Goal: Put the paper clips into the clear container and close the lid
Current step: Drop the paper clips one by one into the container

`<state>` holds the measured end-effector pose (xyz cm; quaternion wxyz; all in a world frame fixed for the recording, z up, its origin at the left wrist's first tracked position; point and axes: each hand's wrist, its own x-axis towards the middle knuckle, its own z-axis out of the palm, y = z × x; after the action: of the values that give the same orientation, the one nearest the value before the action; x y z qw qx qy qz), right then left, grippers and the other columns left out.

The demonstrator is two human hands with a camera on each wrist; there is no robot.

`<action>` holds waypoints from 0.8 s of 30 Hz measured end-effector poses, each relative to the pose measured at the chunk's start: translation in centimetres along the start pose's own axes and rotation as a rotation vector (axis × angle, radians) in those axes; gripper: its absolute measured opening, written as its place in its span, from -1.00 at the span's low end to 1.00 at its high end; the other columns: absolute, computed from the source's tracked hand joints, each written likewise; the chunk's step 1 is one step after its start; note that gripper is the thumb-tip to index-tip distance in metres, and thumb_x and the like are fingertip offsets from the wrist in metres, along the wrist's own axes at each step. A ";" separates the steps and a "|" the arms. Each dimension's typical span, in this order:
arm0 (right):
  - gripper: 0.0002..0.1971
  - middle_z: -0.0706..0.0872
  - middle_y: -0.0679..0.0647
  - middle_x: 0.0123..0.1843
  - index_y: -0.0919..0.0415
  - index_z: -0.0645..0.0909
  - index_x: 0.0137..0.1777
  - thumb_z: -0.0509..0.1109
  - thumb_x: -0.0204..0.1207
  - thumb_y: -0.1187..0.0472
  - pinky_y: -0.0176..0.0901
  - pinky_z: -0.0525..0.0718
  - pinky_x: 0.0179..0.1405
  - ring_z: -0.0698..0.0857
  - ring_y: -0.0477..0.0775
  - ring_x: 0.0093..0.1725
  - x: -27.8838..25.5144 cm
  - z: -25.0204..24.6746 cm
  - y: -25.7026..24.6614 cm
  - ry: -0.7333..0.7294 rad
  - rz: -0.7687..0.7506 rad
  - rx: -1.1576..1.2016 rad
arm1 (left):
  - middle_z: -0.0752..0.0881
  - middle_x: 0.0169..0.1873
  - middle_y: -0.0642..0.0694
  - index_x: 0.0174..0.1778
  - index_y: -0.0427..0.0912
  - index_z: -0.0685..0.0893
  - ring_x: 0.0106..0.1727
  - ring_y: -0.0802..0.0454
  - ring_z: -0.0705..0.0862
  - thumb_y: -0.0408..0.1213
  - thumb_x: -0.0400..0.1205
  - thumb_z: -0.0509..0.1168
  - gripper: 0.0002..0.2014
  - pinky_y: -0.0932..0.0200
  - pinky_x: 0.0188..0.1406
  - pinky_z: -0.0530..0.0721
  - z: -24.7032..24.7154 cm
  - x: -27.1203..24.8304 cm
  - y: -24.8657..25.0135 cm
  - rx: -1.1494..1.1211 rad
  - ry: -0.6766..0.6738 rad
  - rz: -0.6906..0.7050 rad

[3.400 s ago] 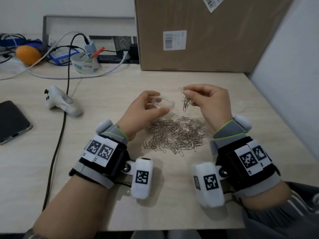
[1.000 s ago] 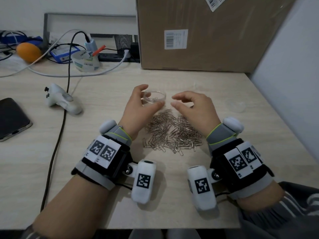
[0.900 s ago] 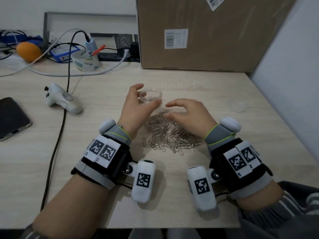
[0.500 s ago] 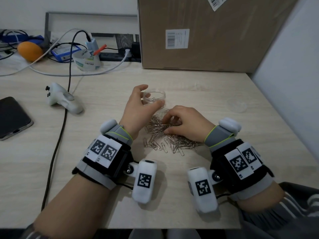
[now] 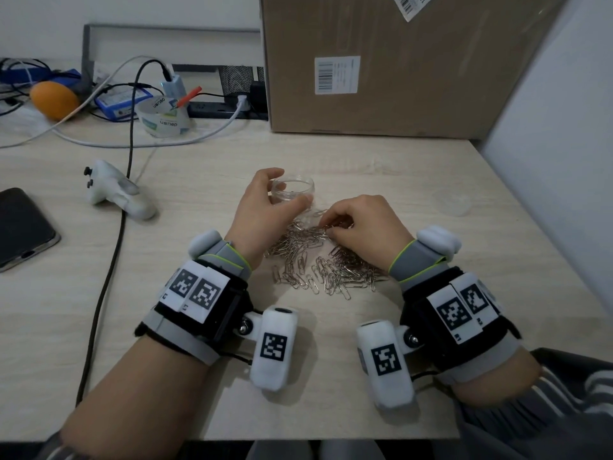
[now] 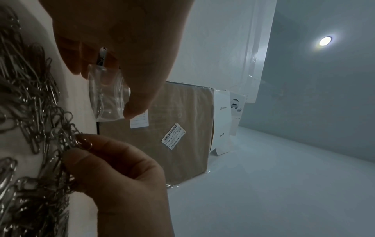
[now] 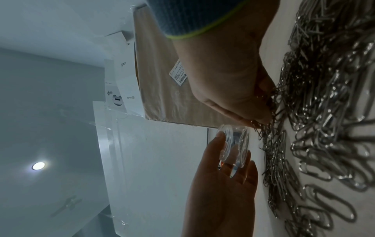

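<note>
A small clear round container (image 5: 296, 190) stands upright just beyond the pile, with a few clips inside. My left hand (image 5: 286, 194) grips it, thumb on its near side and fingers round the far side. A pile of silver paper clips (image 5: 320, 265) lies on the table between my wrists. My right hand (image 5: 327, 228) rests on the pile's far edge with fingers curled, pinching a bunch of clips. The left wrist view shows the container (image 6: 108, 97) and the right fingertips (image 6: 85, 144) on clips. The clear lid (image 5: 456, 204) lies flat on the table to the right.
A large cardboard box (image 5: 381, 61) stands at the back. To the left lie a white controller (image 5: 116, 190), a black cable (image 5: 112, 260) and a phone (image 5: 20, 227). A tape roll (image 5: 162, 117), an orange (image 5: 53, 99) and cables sit far left.
My right hand dropped from beside the container onto the pile and curled its fingers round some clips. My left hand kept hold of the container, which stays upright.
</note>
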<state>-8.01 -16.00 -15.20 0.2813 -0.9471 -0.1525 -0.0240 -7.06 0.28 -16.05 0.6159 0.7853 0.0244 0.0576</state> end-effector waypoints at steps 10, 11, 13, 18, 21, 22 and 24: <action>-0.91 0.76 -0.09 -0.29 0.13 0.80 -0.15 0.51 0.38 0.30 -0.62 0.57 -0.19 0.65 -0.37 -0.37 0.4 -0.4 0.3 0.436 0.075 0.318 | 0.60 0.23 -0.05 0.42 -0.05 0.44 0.04 0.10 0.66 -0.18 0.49 0.50 -0.40 0.20 0.01 0.65 -0.1 0.2 -0.3 0.036 -0.047 0.000; -0.90 0.75 -0.11 -0.30 0.12 0.80 -0.14 0.51 0.38 0.29 -0.59 0.59 -0.18 0.65 -0.39 -0.37 0.4 -0.5 0.2 0.493 0.074 0.375 | 0.60 0.23 -0.04 0.43 -0.04 0.43 0.03 0.12 0.66 -0.19 0.49 0.50 -0.39 0.24 -0.03 0.64 0.0 0.1 -0.3 0.034 -0.068 0.002; -0.89 0.76 -0.10 -0.28 0.12 0.79 -0.12 0.50 0.39 0.30 -0.50 0.64 -0.15 0.68 -0.35 -0.32 0.3 -0.8 0.0 0.584 0.064 0.477 | 0.61 0.22 -0.03 0.44 -0.03 0.42 0.03 0.14 0.68 -0.20 0.47 0.52 -0.37 0.24 -0.02 0.66 0.1 0.0 -0.3 0.025 -0.117 0.003; -0.87 0.80 -0.09 -0.22 0.08 0.77 -0.09 0.50 0.42 0.30 -0.36 0.67 -0.12 0.74 -0.21 -0.23 0.1 -1.0 -0.6 0.634 -0.013 0.621 | 0.63 0.21 0.00 0.44 0.03 0.40 0.10 0.16 0.66 -0.22 0.44 0.55 -0.32 0.31 0.04 0.67 0.3 -0.3 -0.1 0.047 -0.276 0.037; -0.88 0.81 -0.06 -0.20 0.12 0.78 -0.08 0.50 0.41 0.30 -0.34 0.68 -0.08 0.76 -0.18 -0.18 0.0 -0.8 -0.8 0.551 -0.028 0.638 | 0.64 0.20 0.00 0.42 0.06 0.40 0.24 0.02 0.65 -0.19 0.39 0.59 -0.28 0.08 0.23 0.67 0.4 -0.5 -0.1 0.044 -0.329 0.038; -0.89 0.81 -0.05 -0.19 0.14 0.78 -0.08 0.50 0.42 0.29 -0.35 0.67 -0.06 0.76 -0.18 -0.16 0.0 -0.6 -0.9 0.503 -0.033 0.620 | 0.64 0.19 -0.01 0.43 0.04 0.40 0.23 0.01 0.65 -0.20 0.39 0.59 -0.28 0.06 0.23 0.68 0.4 -0.5 -0.1 0.037 -0.330 0.042; -0.91 0.82 -0.09 -0.16 0.13 0.80 -0.09 0.50 0.43 0.19 -0.39 0.62 0.03 0.75 -0.23 -0.07 -0.1 -0.6 -1.0 0.445 -0.038 0.533 | 0.64 0.19 -0.03 0.45 0.02 0.39 0.22 0.03 0.66 -0.24 0.41 0.57 -0.28 0.10 0.20 0.69 0.4 -0.5 0.0 0.021 -0.316 0.053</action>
<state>-8.40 -15.57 -14.24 0.5447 -0.8089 -0.1061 -0.1944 -7.52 -0.18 -16.16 0.6020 0.7914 -0.0931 -0.0507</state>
